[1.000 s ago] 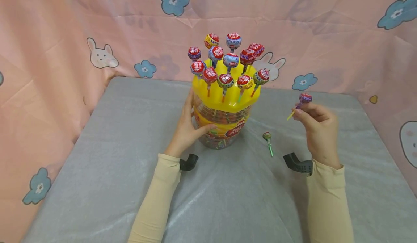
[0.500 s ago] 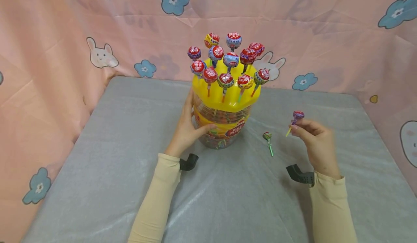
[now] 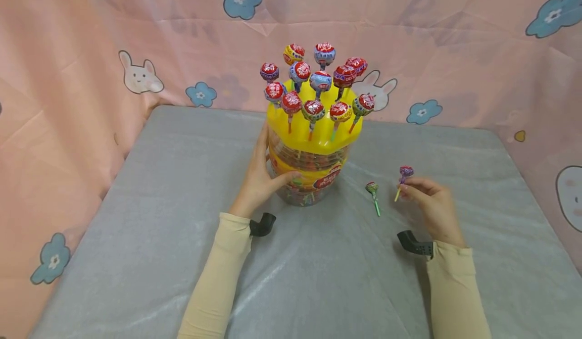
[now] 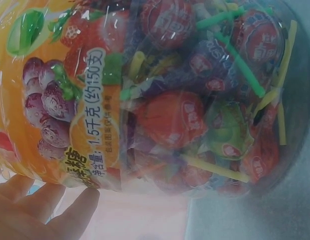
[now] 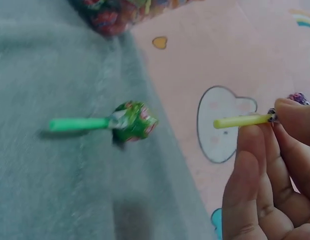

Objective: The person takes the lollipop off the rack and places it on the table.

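Observation:
My left hand (image 3: 256, 187) grips the left side of a clear plastic candy jar (image 3: 327, 178), thumb in front and fingers reaching behind. Several wrapped lollipops stand upright in the jar's yellow lid (image 3: 295, 136). More lollipops show through its wall in the left wrist view. To the right, my right hand (image 3: 434, 207) pinches a purple-wrapped lollipop (image 3: 406, 171) by its yellow stick, candy end up. Just left of that hand, a green-wrapped lollipop (image 5: 134, 121) with a green stick lies on the table, touched by neither hand.
Grey cloth covers the table (image 3: 159, 187). A pink curtain (image 3: 191, 36) with rabbits and blue flowers hangs behind and at both sides. Black camera mounts (image 3: 262, 225) stick out from both wrists.
My right hand has come down and slightly left with the purple lollipop, nearer the green one. The left hand stays on the jar.

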### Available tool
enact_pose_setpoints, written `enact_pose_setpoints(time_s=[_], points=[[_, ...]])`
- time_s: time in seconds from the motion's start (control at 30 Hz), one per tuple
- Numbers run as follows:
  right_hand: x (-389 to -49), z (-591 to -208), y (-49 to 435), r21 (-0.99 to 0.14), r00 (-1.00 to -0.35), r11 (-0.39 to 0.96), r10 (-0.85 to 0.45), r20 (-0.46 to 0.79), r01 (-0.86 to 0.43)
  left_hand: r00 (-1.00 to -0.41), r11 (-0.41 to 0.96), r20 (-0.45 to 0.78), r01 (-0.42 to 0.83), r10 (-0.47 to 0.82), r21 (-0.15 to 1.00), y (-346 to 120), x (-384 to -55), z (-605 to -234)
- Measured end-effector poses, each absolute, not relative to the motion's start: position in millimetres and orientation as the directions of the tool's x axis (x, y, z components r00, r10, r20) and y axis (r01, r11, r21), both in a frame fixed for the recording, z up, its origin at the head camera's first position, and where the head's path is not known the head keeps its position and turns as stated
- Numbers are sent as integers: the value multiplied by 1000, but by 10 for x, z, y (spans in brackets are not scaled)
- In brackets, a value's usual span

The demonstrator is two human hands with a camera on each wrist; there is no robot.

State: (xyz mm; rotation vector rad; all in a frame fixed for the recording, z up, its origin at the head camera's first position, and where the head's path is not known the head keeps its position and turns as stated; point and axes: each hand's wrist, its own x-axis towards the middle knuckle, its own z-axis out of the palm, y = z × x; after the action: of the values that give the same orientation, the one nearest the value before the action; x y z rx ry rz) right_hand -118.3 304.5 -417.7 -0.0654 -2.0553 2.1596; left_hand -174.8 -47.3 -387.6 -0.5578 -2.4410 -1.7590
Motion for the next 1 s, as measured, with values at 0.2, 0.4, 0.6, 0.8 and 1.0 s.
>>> enact_pose_setpoints(time_s=[0.2,0.4,0.6,0.8,1.0], points=[[-1208,-4276,3089,-998,-995,64,95,8,-2,-926,272,288,350,243,896,-479,-1750,-3873],[-1213,-4388,3109,-988,-997,132,36,-75,79,-921,267,299,362,249,893,-478,-1752,-3880],[-1224,-4464,3125,-965,-987,209,21,-158,159,-918,262,303,368,256,892,-472,-1761,-3894],[-1228,-4460,3094,-935,-983,305,64,-171,183,-915,249,310,373,258,894,-472,-1768,-3902],[-1231,-4450,3056,-917,-978,341,95,-186,207,-918,257,307,369,252,893,-468,-1756,-3889]])
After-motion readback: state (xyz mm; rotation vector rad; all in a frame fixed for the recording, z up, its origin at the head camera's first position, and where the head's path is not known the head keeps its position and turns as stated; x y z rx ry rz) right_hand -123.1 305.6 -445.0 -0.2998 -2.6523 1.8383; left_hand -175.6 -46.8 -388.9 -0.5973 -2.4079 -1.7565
